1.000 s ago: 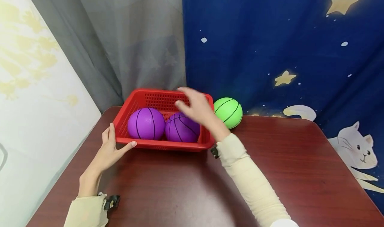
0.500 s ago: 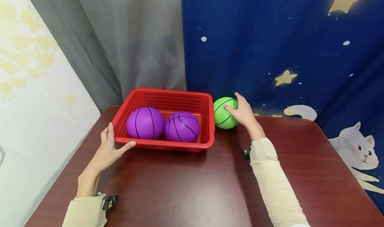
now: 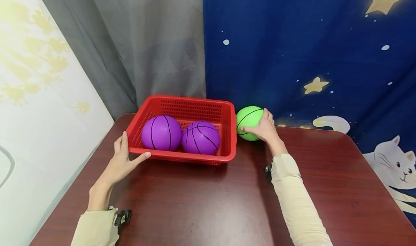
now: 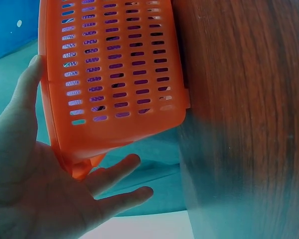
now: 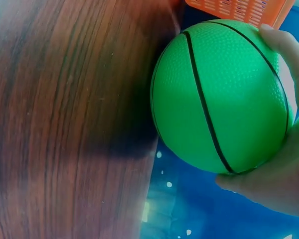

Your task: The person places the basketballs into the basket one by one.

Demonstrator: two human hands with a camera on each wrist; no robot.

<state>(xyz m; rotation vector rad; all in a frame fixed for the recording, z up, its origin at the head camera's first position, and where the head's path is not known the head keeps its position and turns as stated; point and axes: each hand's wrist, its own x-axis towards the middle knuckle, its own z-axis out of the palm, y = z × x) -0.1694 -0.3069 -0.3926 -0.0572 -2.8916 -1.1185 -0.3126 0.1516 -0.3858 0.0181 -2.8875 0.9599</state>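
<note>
A red plastic basket [image 3: 229,149] with slotted sides stands on the table, holding two purple balls with black lines, one on the left [image 3: 161,133] and one on the right [image 3: 201,137]. At its near left corner rests my left hand [image 3: 120,165], thumb along the front rim and fingers spread against the left side. The left wrist view shows two of those fingers stretched out past the basket [image 4: 114,130]. Just right of the basket, my right hand [image 3: 267,129] grips a small green basketball [image 5: 219,99], thumb on one side and fingers round the other.
The brown table [image 3: 201,206] reaches toward me and to the right. Grey curtain [image 3: 162,40] and blue starry curtain [image 3: 260,51] hang behind its far edge. A white patterned panel [image 3: 42,130] borders the left.
My right hand has moved right from above the basket to the green ball and closed its fingers round it. The left hand has stayed at the basket's corner.
</note>
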